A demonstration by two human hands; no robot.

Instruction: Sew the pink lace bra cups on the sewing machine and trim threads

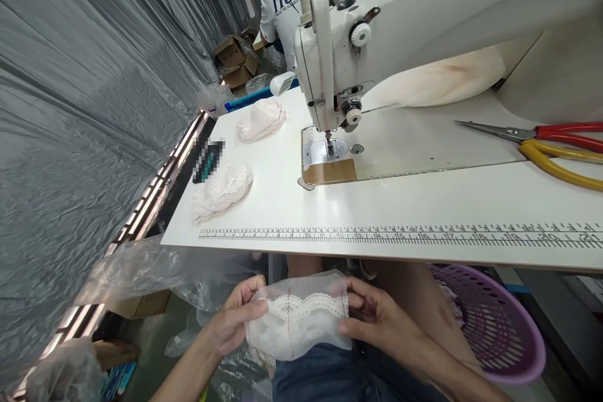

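Note:
Between my hands, over my lap and just below the table's front edge, is a piece of sheer white fabric (301, 320) with a scalloped lace band and a thin reddish line down its middle. My left hand (238, 314) pinches its left end between thumb and fingers. At the right end, my right hand (377, 317) grips the fabric the same way. On the table left of the sewing machine (325, 69) lie a stack of lace-edged pieces (223, 191) and a pale fabric bundle (261, 119). The machine's needle area (330, 144) stands apart from my hands.
A printed ruler (400, 235) runs along the table's front edge. Red-handled and yellow-handled scissors (537, 135) lie at the right. A purple basket (522, 333) stands below right. Clear plastic (141, 270) hangs at the left. Another person (287, 12) is behind the machine.

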